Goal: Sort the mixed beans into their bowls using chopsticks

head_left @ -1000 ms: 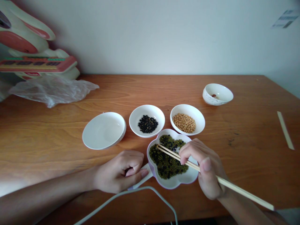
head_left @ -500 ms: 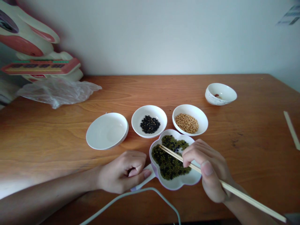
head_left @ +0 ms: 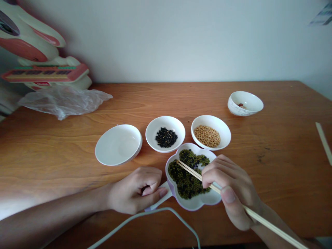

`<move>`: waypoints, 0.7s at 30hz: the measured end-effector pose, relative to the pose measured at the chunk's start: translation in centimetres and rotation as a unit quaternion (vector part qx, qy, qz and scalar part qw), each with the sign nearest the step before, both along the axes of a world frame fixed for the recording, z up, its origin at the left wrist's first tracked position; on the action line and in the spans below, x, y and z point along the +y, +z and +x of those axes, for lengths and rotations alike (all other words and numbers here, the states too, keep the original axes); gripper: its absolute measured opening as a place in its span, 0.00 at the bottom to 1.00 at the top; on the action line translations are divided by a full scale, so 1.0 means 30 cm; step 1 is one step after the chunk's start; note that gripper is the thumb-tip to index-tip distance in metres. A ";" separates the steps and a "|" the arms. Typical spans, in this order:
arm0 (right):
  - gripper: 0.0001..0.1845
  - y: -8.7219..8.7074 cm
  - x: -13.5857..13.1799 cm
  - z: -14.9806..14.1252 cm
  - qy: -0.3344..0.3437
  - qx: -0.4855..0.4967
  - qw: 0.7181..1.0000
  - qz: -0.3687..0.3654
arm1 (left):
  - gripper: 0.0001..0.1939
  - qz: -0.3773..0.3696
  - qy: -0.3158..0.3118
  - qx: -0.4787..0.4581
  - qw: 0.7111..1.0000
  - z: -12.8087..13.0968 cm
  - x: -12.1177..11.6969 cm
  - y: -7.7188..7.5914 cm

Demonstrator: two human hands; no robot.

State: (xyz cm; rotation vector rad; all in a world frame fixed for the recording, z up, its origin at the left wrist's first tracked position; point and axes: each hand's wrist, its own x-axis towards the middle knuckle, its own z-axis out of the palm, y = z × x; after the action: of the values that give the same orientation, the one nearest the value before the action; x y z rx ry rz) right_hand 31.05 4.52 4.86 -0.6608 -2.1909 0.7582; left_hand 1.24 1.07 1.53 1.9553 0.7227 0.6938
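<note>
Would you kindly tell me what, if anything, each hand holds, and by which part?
The right hand holds chopsticks, nearer their tips than their rear. The left hand rests its thumb on the dish handle; whether it grips cannot be told.

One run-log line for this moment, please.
left hand: curled over handle; right hand: holding chopsticks; tips: at green and black beans in dish; beyond: black bean bowl, tan bean bowl

An animal-shaped toy keyboard [head_left: 46, 73] stands at the left of the wooden table's [head_left: 160, 98] back edge. A clear plastic bag [head_left: 67, 102] lies before it. A pale strip [head_left: 324, 143] lies toward the right edge; a pale cable [head_left: 166, 208] arcs near the front edge.
</note>
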 end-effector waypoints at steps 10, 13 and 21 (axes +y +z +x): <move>0.26 -0.001 0.003 0.004 0.005 -0.004 1.000 0.015 | 0.21 0.002 -0.001 0.006 1.000 0.001 0.000 0.003; 0.25 0.001 0.005 0.001 0.000 0.006 1.000 0.021 | 0.21 0.005 -0.001 0.003 1.000 0.003 0.003 0.002; 0.27 -0.030 -0.006 -0.002 -0.022 0.054 0.998 0.003 | 0.21 0.002 -0.001 0.000 1.000 -0.001 -0.001 -0.001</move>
State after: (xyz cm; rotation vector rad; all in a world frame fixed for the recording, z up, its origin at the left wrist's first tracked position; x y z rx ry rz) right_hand 31.00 4.35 3.97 -0.6473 -2.0739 0.7466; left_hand 1.21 1.03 1.51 1.9593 0.7193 0.6937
